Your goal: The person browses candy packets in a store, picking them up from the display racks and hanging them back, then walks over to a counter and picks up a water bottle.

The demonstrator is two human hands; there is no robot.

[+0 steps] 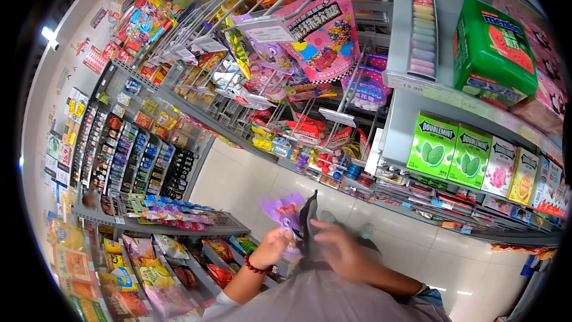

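Observation:
My left hand [273, 249], with a dark red bead bracelet at its wrist, is closed on a small purple candy bag [287, 211] with a cartoon face. The bag stands upright in front of my body. Just right of it is a narrow black object [307, 217] with a pointed top; its kind does not show clearly. My right hand [338, 244] is beside this black object, smeared by motion. Whether its fingers touch the object I cannot tell.
Ahead, a rack of metal hooks holds hanging candy bags, including a large pink bag [325, 36]. On shelves at right are a green Mentos container [493, 53] and Doublemint boxes [434, 146]. Snack bags [156, 277] fill the lower-left shelves. Pale tile floor [232, 179] runs between.

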